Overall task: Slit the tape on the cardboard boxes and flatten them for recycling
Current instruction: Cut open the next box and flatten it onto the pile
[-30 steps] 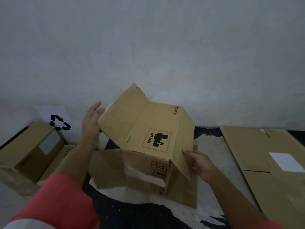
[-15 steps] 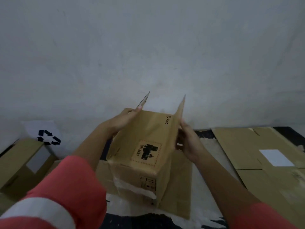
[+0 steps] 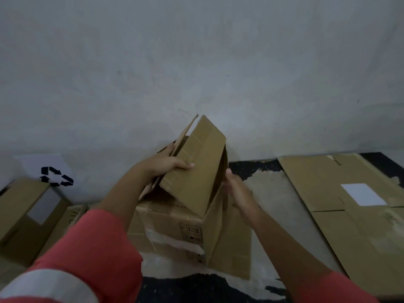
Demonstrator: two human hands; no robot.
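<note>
gripping a raised top flap point(image 3: 196, 167) of a cardboard box point(image 3: 172, 224), the person's left hand point(image 3: 168, 166) pinches the panel's left edge, one digit laid across its outer face, and the flap stands tilted over the open top. the right hand point(image 3: 237, 189) sits against the box's right edge with the thumb up; its fingers are hidden behind the cardboard, so whether it grips cannot be told. the box stands on the floor point(image 3: 269, 193) at the middle of the view, close to a grey wall point(image 3: 196, 62), with torn white tape point(image 3: 172, 240) across its near face. a coral sleeve point(image 3: 91, 243) covers the left arm. flattened cardboard point(image 3: 354, 237) bearing a white label point(image 3: 363, 194) lies to the right; a second box point(image 3: 19, 215) and a recycling symbol point(image 3: 55, 177) sit at left.
</note>
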